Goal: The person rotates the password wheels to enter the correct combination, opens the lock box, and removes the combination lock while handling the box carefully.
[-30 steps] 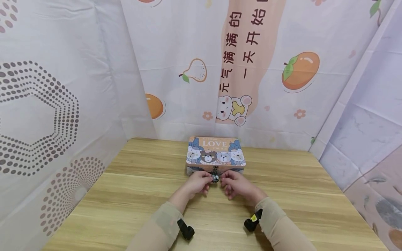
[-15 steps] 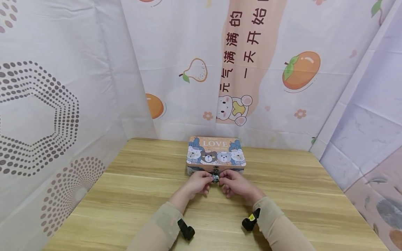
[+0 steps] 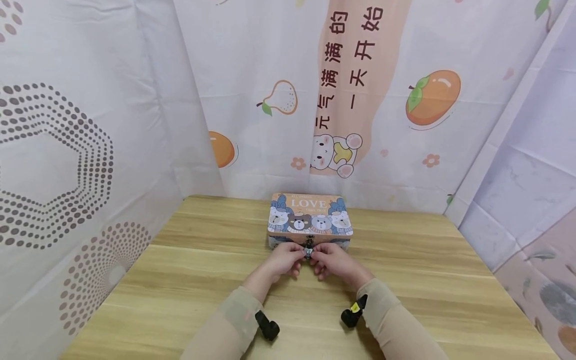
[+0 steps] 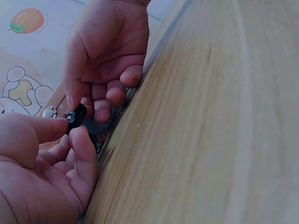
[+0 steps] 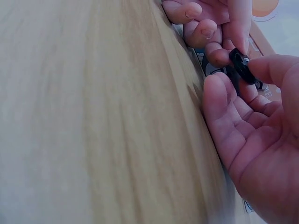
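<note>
A decorated tin box (image 3: 310,214) with bears and the word LOVE on its lid stands closed toward the back of the table. At its front latch hangs a small black and silver padlock (image 3: 308,253). My left hand (image 3: 284,260) pinches the padlock from the left, its thumb on the near face. From the right, my right hand (image 3: 335,261) pinches it between thumb and forefinger. In the left wrist view the padlock (image 4: 74,118) shows small markings or dials on its dark body. Edge-on in the right wrist view, the padlock (image 5: 242,65) sits between both thumbs; fingers partly cover it.
The wooden table (image 3: 216,290) reaches forward to a printed curtain (image 3: 252,150) close behind the box. Another curtain (image 3: 135,175) hangs along the left side. Black wrist cameras are strapped to both forearms.
My right hand has moved left from beside the padlock and now grips it along with my left hand. The left hand and the box have hardly moved; the head view has tilted slightly.
</note>
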The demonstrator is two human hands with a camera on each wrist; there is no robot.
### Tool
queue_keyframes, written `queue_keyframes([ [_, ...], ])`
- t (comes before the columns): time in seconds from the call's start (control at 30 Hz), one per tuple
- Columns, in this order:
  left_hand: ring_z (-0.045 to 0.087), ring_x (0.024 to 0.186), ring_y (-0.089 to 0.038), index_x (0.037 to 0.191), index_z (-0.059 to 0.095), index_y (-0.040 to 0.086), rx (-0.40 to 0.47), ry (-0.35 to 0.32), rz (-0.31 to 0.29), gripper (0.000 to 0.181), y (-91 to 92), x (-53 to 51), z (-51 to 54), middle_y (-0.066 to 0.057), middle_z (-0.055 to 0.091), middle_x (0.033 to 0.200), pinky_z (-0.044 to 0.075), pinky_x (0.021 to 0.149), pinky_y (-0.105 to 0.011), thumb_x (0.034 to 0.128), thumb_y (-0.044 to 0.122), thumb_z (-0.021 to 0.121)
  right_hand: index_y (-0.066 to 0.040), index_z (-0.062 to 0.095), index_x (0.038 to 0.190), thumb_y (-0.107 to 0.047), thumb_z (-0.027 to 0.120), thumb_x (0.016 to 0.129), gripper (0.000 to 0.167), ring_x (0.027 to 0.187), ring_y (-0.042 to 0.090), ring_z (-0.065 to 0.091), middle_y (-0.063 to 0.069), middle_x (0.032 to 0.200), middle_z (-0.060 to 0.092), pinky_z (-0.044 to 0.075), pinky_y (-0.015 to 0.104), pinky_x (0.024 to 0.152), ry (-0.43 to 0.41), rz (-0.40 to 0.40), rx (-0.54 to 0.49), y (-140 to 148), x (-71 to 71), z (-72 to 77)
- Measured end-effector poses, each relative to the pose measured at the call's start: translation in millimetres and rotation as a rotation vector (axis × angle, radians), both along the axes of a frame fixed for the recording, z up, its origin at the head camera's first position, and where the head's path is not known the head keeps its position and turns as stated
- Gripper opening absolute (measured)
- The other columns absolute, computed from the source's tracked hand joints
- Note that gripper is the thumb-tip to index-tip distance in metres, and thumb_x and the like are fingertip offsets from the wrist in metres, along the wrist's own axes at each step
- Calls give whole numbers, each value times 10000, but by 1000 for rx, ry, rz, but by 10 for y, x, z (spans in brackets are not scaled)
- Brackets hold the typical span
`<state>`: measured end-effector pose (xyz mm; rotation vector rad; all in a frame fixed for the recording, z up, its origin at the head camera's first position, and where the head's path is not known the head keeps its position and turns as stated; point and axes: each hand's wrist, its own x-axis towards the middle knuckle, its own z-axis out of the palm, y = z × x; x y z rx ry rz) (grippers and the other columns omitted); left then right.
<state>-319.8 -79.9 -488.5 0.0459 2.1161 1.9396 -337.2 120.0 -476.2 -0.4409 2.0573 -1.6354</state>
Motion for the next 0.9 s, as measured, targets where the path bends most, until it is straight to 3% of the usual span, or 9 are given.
queue_keyframes([
  [0.4,556,591,-123,1133,652,-15,-16,5,-3,183,12,-13,-1,-73,593,810,529,499,-229,1018,117,598,97,600,1079,-159,585,1026,262,722,198,645,176,979,641,604,337,655,-78,7,-85,39,-32,-47],
  [0.9,545,574,-119,1167,641,-24,-22,4,1,210,20,22,36,-70,583,787,518,487,-225,1027,124,590,103,620,1076,-155,551,1040,269,711,193,644,167,957,636,606,333,652,-99,9,-86,42,-51,-54],
])
